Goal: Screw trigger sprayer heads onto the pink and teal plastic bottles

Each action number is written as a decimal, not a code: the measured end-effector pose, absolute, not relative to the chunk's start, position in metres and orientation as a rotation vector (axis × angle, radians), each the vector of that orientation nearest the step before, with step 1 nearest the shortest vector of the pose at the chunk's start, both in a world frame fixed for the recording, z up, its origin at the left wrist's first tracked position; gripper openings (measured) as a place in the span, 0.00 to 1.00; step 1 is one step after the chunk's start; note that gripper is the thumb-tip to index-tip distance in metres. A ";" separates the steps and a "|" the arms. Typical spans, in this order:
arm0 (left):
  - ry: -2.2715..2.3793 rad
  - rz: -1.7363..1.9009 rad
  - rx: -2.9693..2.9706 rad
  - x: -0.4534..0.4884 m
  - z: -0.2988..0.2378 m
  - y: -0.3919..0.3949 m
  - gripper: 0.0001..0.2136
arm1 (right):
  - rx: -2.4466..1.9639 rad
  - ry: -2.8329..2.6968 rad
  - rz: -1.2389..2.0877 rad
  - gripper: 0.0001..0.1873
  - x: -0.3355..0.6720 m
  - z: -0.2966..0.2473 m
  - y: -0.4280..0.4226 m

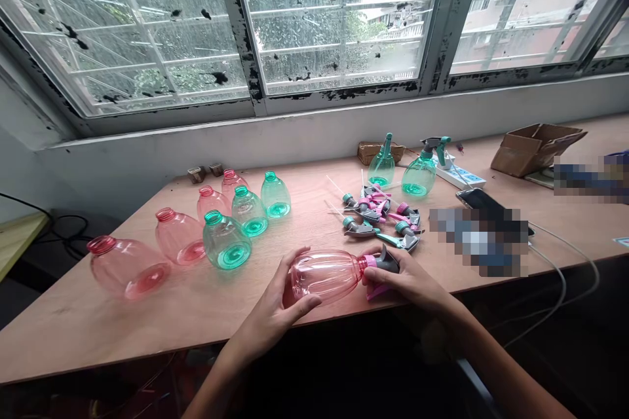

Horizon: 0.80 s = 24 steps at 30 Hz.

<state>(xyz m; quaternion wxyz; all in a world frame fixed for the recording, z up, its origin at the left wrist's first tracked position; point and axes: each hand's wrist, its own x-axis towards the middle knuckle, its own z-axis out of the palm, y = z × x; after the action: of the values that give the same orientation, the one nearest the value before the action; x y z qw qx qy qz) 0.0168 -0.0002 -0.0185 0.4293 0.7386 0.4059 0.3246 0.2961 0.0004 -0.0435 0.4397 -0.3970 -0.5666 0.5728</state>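
A clear pink spray bottle (pixel 324 273) lies on its side in the air just over the table's front edge, its neck toward the right. My left hand (pixel 285 301) is wrapped round the bottle's base. At the neck, my right hand (pixel 400 278) grips the spray head (pixel 388 260), which is dark grey with a pink collar and trigger. The head sits against the bottle's mouth; whether it is threaded on, I cannot tell. Just behind lies a pile of loose spray heads (pixel 376 213), pink-grey and green-grey, some with thin tubes sticking out.
Open pink bottles (pixel 130 268) and green bottles (pixel 227 241) stand in rows at the left. Two green bottles with heads, one a spray bottle (pixel 419 173), stand at the back. A power strip (pixel 459 175), a phone (pixel 491 209) with cables and a cardboard box (pixel 533 150) are at the right.
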 end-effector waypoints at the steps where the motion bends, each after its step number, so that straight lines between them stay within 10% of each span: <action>1: 1.001 0.810 1.835 0.017 -0.018 0.000 0.30 | -0.977 -1.401 1.430 0.20 0.296 -0.044 0.000; 24: 1.002 0.773 1.831 0.016 -0.016 -0.003 0.31 | -0.946 -1.389 1.455 0.17 0.296 -0.044 0.000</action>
<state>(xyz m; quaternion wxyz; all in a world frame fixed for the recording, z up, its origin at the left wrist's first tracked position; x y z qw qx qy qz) 0.0160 -0.0026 -0.0156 0.4421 0.7380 0.4036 0.3114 0.2957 -0.0004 -0.0444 0.4435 -0.3816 -0.5600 0.5866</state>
